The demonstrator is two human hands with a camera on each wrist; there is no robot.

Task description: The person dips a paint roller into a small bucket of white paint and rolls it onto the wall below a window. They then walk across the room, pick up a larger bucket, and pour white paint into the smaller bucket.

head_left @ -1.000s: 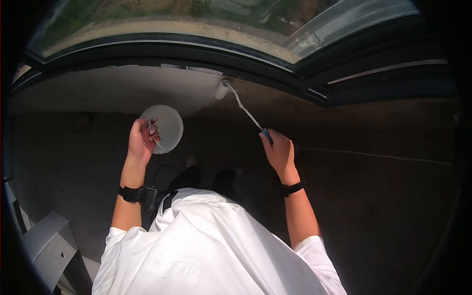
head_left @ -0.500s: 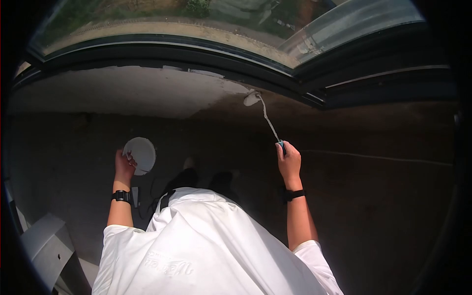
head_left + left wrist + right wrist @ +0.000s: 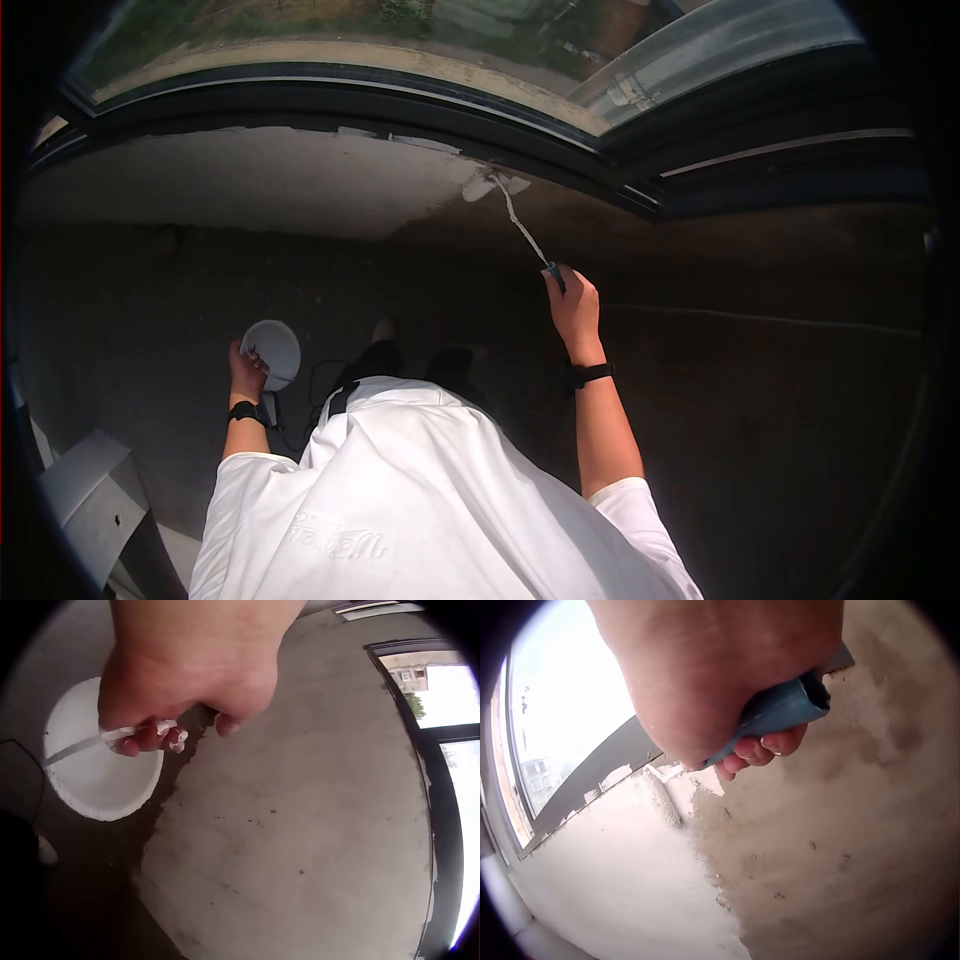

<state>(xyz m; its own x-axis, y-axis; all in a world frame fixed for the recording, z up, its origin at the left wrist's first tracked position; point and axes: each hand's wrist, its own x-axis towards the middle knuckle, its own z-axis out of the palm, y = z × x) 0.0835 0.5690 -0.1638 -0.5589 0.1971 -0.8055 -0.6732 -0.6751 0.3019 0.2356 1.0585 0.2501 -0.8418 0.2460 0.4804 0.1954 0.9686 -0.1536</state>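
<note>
My right hand (image 3: 575, 305) grips the blue handle (image 3: 784, 705) of a paint roller. The white roller sleeve (image 3: 478, 184) lies against the wall just under the window frame, at the border between white paint (image 3: 250, 180) and bare brown wall (image 3: 575, 215). A fresh white patch shows right beside the sleeve. Low at the left, my left hand (image 3: 246, 372) holds a white bucket (image 3: 283, 352) by its handle strap (image 3: 75, 748), fingers curled round it. White paint smears the fingertips. The bucket tilts its open top toward the head camera.
A dark window frame (image 3: 330, 100) runs along the top of the wall, with glass above it. A grey box-like object (image 3: 95, 480) stands at the lower left. My shoes (image 3: 383, 330) are on the dark floor, and a pale line (image 3: 760, 317) crosses the floor at the right.
The roller went right along the wall, leaving white paint, then came back partway left. My left hand and the bucket moved down and left, away from the wall.
</note>
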